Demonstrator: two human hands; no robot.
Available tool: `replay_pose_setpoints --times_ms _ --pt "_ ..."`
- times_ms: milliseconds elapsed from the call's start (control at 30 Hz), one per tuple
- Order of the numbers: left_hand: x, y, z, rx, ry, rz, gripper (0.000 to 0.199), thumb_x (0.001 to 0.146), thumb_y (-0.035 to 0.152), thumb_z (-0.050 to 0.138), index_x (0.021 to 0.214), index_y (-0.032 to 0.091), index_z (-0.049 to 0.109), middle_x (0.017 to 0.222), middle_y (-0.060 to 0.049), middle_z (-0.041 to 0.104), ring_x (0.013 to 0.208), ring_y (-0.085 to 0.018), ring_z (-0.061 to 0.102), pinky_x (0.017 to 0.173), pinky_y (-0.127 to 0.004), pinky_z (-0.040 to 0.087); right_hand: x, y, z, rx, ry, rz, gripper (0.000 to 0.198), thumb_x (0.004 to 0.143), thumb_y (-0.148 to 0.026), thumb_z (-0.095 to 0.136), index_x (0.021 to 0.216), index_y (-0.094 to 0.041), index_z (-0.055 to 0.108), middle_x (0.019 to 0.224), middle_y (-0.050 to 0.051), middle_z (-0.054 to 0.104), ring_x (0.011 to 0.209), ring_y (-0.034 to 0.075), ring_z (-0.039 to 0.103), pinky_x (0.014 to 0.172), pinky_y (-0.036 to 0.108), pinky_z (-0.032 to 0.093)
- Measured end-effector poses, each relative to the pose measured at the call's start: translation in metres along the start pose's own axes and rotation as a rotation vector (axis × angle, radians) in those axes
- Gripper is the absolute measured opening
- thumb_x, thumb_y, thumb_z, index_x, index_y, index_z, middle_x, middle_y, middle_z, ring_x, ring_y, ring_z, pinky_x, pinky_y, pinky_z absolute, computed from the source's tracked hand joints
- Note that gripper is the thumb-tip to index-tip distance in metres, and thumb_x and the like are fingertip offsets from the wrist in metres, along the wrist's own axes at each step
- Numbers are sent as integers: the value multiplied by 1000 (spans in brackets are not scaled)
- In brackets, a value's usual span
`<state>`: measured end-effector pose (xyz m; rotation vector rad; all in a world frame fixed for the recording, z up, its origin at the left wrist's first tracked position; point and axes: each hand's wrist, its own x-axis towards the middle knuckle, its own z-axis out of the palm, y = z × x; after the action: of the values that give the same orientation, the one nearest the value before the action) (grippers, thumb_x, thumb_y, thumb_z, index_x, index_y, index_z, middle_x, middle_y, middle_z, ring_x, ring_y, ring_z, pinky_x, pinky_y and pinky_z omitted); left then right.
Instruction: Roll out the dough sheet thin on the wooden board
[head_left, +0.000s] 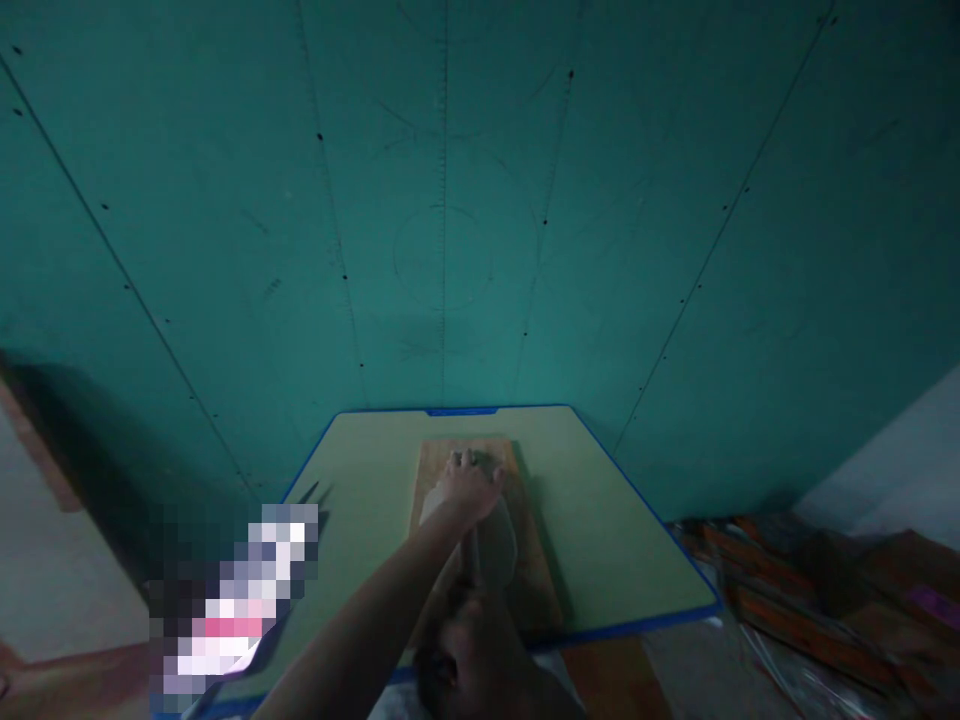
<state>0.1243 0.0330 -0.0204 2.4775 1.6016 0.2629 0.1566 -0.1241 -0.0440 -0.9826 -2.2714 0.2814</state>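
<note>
My left hand (471,490) lies with its fingers spread over a pale, thin sheet-like piece (501,545) with a rounded edge, pressing it onto a wooden board (541,590). Nearer to me, my right hand (476,640) is closed and blurred by motion. It grips a narrow tool (469,555) whose shaft points away from me, under my left wrist. Something dark, perhaps its handle, shows at the left of that fist. The exact kind of tool and of pale piece cannot be made out.
The board lies on a pale table (607,530) with a blue rim, set against a green wall (465,250). A pixelated object (247,600) and a thin dark pointed thing (309,492) are at the table's left. Wood scraps and clutter (810,600) lie on the right.
</note>
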Motion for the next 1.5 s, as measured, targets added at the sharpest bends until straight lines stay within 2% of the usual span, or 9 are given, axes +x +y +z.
replay_pose_setpoints --times_ms 100,233,367,533,733,933,1200,1367,1500 --pt "0 11 -7 29 0 -74 63 99 52 24 130 11 60 145 -19 49 136 -39 40 106 -51 38 11 -6 -8 38 -7 29 11 69 -24 56 62 -20 64 61 3 70 54 17 64 59 27 48" --pt "-1 12 -14 54 -14 0 52 100 42 30 130 12 60 143 -16 52 135 -35 42 111 -47 33 22 -11 -15 51 -64 27 12 67 -24 57 57 -20 61 58 1 69 53 16 65 54 25 44" --pt "-2 2 -12 71 -23 59 45 98 30 34 130 14 60 147 -16 47 140 -35 35 113 -50 29 24 -11 -20 78 -162 71 17 67 -27 63 52 -20 60 51 -1 65 46 14 61 50 24 40" --pt "-5 -8 -11 93 -27 107 44 95 24 36 132 16 59 149 -15 46 143 -34 32 116 -50 26 28 -15 -25 106 -197 105 12 65 -25 67 55 -19 64 53 -2 67 47 12 60 53 23 40" --pt "-12 -31 -22 102 -27 30 41 96 28 36 129 22 61 143 -13 51 136 -32 42 110 -50 34 44 -22 -14 73 -291 99 18 67 -39 72 68 -21 73 54 -1 68 58 17 66 60 26 44" --pt "-25 -58 -30 95 -35 -44 47 101 34 28 143 24 45 144 -12 51 136 -28 43 107 -48 39 61 -28 -7 117 -365 97 15 70 -36 71 72 -21 73 60 -1 71 62 16 67 62 25 43" --pt "-30 -76 -26 88 -19 -79 48 99 34 31 146 27 41 148 -11 48 136 -32 42 106 -52 39 55 -25 -8 12 -264 27 12 72 -28 65 64 -19 68 57 -1 67 52 13 58 53 25 34" --pt "-30 -75 -22 62 18 -102 48 99 33 32 144 21 43 147 -15 49 134 -31 45 107 -51 39 31 -18 -4 -73 -232 -119 11 69 -30 64 65 -19 66 65 2 65 64 18 58 67 32 44" --pt "-30 -73 -23 22 46 -126 46 98 31 36 142 21 46 146 -14 50 133 -28 47 107 -47 40 6 -19 -17 43 -179 -88 20 72 -30 64 88 -19 70 100 8 65 100 23 58 90 37 47"
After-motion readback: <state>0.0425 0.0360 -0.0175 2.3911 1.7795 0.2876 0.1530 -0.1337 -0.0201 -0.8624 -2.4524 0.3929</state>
